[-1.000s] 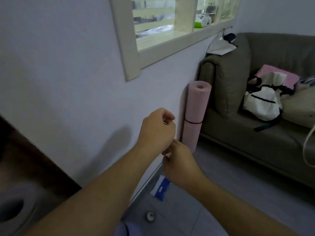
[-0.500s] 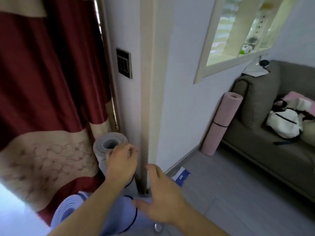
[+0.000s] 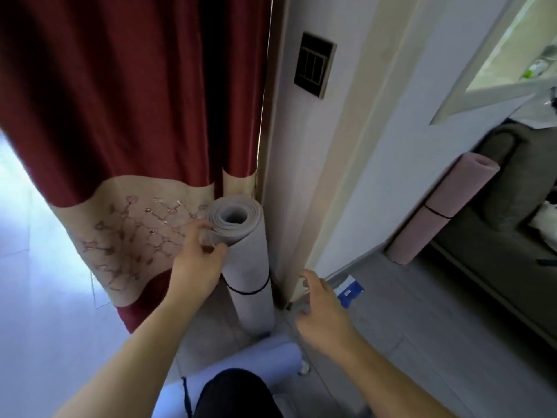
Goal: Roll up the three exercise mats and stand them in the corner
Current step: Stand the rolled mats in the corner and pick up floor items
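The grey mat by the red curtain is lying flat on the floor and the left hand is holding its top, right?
Not quite. The head view shows the grey mat standing upright beside the red curtain. The left hand does hold its top.

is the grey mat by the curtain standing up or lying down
Upright: the rolled grey foam mat stands on end, open spiral end up, against the wall corner, with the left hand gripping its top.

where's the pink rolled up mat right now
In the head view the pink mat is at the right, standing tilted against the white wall beside the arm of the grey sofa, well apart from both hands.
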`<move>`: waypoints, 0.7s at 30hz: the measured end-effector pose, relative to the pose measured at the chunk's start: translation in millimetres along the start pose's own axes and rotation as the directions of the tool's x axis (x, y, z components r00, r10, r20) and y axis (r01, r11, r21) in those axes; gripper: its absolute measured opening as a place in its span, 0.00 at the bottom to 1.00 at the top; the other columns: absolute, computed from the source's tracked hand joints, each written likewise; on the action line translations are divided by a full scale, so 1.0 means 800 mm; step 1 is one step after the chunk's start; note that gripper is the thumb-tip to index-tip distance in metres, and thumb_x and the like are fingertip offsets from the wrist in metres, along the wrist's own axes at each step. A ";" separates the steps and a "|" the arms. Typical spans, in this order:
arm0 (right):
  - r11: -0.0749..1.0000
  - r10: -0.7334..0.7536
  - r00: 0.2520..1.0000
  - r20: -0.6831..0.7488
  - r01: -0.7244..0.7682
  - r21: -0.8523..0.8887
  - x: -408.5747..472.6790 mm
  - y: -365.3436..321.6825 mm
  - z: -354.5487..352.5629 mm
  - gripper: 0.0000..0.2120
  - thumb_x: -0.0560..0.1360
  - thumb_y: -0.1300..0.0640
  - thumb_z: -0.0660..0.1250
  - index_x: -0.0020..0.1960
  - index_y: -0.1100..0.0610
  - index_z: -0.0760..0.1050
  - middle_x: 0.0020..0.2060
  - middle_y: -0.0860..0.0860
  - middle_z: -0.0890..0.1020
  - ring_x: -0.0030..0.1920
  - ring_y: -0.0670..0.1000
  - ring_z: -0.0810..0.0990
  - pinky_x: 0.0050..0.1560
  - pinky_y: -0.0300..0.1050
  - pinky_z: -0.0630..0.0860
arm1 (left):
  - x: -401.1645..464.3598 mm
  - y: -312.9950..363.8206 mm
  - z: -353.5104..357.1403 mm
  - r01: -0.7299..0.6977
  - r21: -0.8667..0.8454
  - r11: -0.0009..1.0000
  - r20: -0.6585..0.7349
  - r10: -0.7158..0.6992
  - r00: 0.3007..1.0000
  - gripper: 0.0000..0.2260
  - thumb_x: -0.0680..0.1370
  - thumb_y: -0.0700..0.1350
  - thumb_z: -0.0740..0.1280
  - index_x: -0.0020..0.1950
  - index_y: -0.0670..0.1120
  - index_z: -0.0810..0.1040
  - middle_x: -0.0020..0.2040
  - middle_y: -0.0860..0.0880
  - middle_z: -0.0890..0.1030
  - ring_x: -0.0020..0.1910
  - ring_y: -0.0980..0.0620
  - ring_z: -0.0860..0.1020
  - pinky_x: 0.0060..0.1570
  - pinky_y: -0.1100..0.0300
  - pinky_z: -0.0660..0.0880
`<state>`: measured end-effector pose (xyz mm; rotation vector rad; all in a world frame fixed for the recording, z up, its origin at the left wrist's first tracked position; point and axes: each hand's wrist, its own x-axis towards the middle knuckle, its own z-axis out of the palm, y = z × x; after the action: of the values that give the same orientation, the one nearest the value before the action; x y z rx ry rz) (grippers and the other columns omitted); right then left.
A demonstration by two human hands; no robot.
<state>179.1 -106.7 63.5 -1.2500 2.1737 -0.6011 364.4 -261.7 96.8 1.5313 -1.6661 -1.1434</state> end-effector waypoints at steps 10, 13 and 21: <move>0.948 -0.174 0.985 -0.020 0.162 -0.273 0.085 -0.082 -0.029 0.36 0.76 0.51 0.75 0.76 0.34 0.62 0.65 0.53 0.69 0.57 0.60 0.80 0.58 0.55 0.82 | 0.000 0.024 0.048 -0.121 0.090 0.989 0.127 0.109 0.986 0.10 0.78 0.41 0.66 0.51 0.55 0.70 0.45 0.50 0.82 0.38 0.47 0.83 0.44 0.42 0.80; 0.954 -0.207 0.972 -0.109 0.175 -0.245 0.082 -0.085 -0.036 0.24 0.75 0.50 0.75 0.68 0.42 0.72 0.57 0.54 0.75 0.54 0.60 0.81 0.56 0.53 0.83 | -0.012 0.037 0.052 -0.184 0.134 0.974 0.123 0.168 0.978 0.11 0.78 0.41 0.66 0.53 0.57 0.70 0.47 0.49 0.80 0.41 0.48 0.80 0.43 0.46 0.78; 0.949 -0.287 0.912 -0.294 0.229 -0.217 -0.008 -0.065 -0.179 0.22 0.72 0.47 0.77 0.64 0.38 0.74 0.54 0.48 0.77 0.50 0.52 0.80 0.52 0.48 0.79 | -0.082 0.159 0.055 -0.455 0.238 0.858 0.222 0.408 0.886 0.28 0.79 0.53 0.64 0.76 0.73 0.62 0.55 0.53 0.72 0.48 0.50 0.78 0.53 0.50 0.78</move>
<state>120.5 -110.8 203.9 -1.6539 2.3869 -0.7792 277.4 -192.9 197.6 1.1440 -2.2279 -0.8275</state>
